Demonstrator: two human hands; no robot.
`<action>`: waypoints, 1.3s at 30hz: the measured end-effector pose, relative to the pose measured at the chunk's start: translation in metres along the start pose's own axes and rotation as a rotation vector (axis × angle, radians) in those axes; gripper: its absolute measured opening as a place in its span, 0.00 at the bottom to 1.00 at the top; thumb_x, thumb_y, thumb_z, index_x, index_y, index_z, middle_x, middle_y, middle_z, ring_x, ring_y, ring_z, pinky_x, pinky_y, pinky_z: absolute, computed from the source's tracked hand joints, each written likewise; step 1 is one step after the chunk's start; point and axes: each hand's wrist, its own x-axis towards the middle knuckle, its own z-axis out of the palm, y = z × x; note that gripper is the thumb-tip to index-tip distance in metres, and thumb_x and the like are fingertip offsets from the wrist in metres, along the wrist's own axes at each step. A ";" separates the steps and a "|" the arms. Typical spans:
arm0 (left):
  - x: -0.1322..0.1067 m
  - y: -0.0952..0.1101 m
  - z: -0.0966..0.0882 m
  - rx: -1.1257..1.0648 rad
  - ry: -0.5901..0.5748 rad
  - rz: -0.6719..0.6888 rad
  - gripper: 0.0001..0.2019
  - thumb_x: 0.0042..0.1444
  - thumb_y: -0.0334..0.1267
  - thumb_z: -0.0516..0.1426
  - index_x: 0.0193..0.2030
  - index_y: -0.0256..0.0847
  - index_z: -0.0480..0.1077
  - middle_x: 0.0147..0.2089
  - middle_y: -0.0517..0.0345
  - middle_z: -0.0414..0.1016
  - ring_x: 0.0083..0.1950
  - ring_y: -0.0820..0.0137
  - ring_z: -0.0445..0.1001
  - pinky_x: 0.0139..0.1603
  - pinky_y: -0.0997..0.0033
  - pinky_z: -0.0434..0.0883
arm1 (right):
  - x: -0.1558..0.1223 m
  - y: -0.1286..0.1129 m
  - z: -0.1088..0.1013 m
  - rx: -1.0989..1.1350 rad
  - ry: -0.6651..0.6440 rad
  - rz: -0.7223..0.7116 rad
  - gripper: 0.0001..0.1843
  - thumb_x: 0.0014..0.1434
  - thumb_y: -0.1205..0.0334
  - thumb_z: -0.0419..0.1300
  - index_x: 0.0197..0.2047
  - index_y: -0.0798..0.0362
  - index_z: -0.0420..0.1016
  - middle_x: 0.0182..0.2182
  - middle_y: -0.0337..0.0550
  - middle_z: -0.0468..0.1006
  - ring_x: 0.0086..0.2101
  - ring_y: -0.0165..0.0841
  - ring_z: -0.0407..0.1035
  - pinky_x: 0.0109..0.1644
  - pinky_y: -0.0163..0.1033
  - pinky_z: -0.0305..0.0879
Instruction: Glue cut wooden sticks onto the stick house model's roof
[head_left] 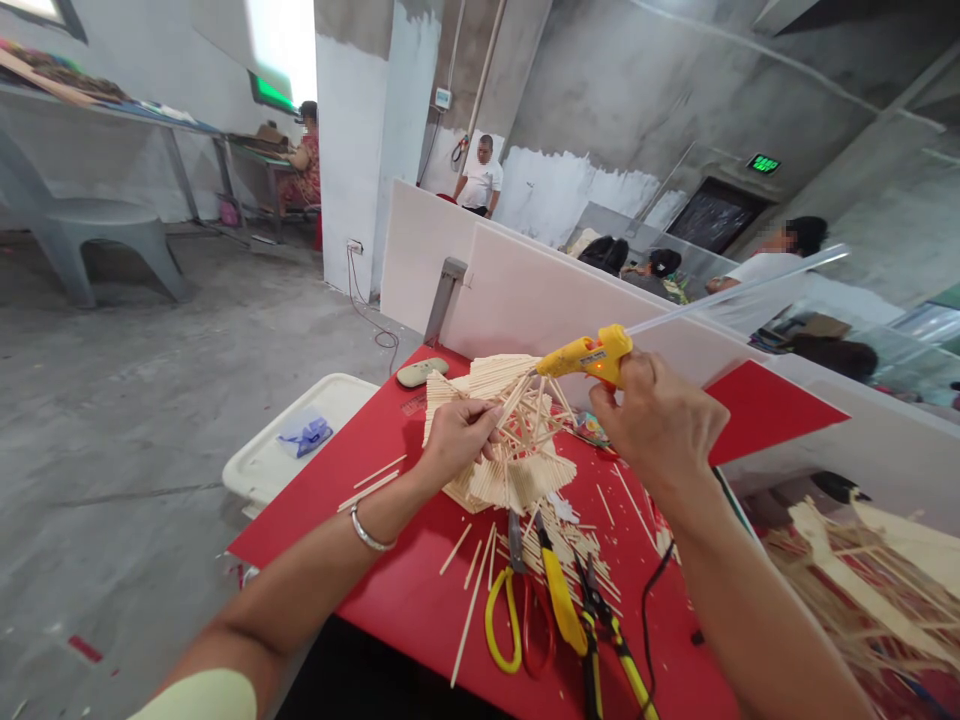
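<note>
My left hand (457,438) is closed on a thin wooden stick, pressing it against a model built of wooden sticks (504,430) that stands on the red table (390,590). My right hand (660,420) grips a yellow glue gun (589,357) with a clear glue rod (739,290) sticking out behind. The gun's nozzle points left and touches the model's upper sticks, close to my left fingertips. A silver bracelet (369,532) circles my left wrist.
Loose sticks (472,590) litter the table in front of the model. Yellow-handled scissors (510,600), a yellow cutter (561,595) and pliers (611,640) lie near the front edge. A white tray (277,460) sits left. White partitions (525,300) rise behind; other people sit beyond.
</note>
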 end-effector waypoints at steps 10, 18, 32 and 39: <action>0.002 -0.001 -0.002 0.006 -0.015 0.004 0.15 0.57 0.47 0.59 0.31 0.36 0.74 0.21 0.61 0.72 0.16 0.77 0.69 0.13 0.81 0.63 | 0.000 -0.002 0.001 -0.033 0.014 -0.026 0.15 0.64 0.54 0.52 0.46 0.56 0.69 0.31 0.43 0.72 0.24 0.28 0.53 0.28 0.39 0.34; 0.002 0.001 -0.002 0.003 -0.019 -0.009 0.15 0.57 0.47 0.59 0.32 0.36 0.74 0.22 0.60 0.73 0.16 0.77 0.70 0.13 0.81 0.63 | 0.000 -0.001 -0.001 0.001 -0.028 -0.017 0.15 0.63 0.55 0.52 0.47 0.57 0.69 0.32 0.45 0.72 0.25 0.28 0.54 0.28 0.39 0.35; 0.001 0.003 0.000 0.001 -0.004 -0.011 0.14 0.56 0.47 0.59 0.31 0.35 0.74 0.21 0.61 0.72 0.15 0.77 0.70 0.13 0.81 0.63 | 0.000 -0.001 -0.003 0.015 -0.058 -0.004 0.16 0.63 0.56 0.52 0.49 0.56 0.68 0.32 0.45 0.72 0.25 0.28 0.54 0.28 0.39 0.36; 0.002 0.000 0.000 0.006 -0.011 -0.002 0.14 0.57 0.46 0.59 0.32 0.35 0.74 0.21 0.60 0.73 0.16 0.77 0.70 0.13 0.81 0.63 | 0.000 -0.003 -0.004 0.021 -0.041 -0.010 0.16 0.63 0.56 0.52 0.50 0.57 0.69 0.32 0.45 0.72 0.25 0.28 0.55 0.29 0.39 0.35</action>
